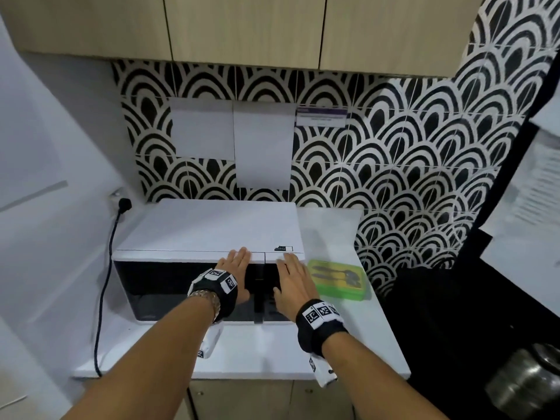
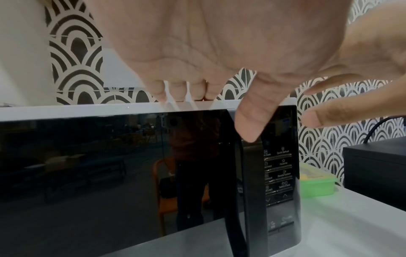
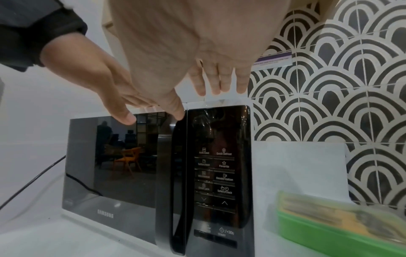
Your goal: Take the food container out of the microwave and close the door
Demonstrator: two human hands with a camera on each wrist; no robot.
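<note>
A: From the head view, what do you get?

B: A white microwave [image 1: 209, 234] on a white counter [image 1: 272, 350], its dark door [image 1: 181, 286] flush with the front. The left hand [image 1: 235, 272] lies flat over the door's top right corner, fingers straight and reaching the top edge. The right hand [image 1: 292, 281] is flat too, over the control panel [image 1: 272, 298]. Neither holds anything. The green food container [image 1: 339, 278] sits on the counter just right of the microwave, outside it, with cutlery showing through the lid.

A: And the left wrist view?

B: It looks up the palm of the left hand [image 2: 197, 43]: fingertips [image 2: 180, 92] at the white top edge of the microwave [image 2: 87, 108], thumb hanging over the door's black handle [image 2: 239, 200]. Whether the thumb touches, I cannot tell. The door [image 2: 110, 173] reflects a room and an orange chair, which the head view doesn't show. The right hand [image 2: 356, 83] comes in from the right, fingers straight. Only a corner of the food container [image 2: 316, 187] peeks past the microwave, and a black box [image 2: 377, 172] stands further right.

A: The right wrist view?

B: The right hand [image 3: 186, 43] is spread above the control panel [image 3: 217, 165], fingers straight, empty. Only here do the button labels read clearly, with a brand name on the door [image 3: 120, 165]. The left hand [image 3: 94, 78] shows from the back, flat against the door's top. The food container [image 3: 342, 226] is close and blurred at lower right. A black cable [image 3: 26, 182] trails left.
</note>
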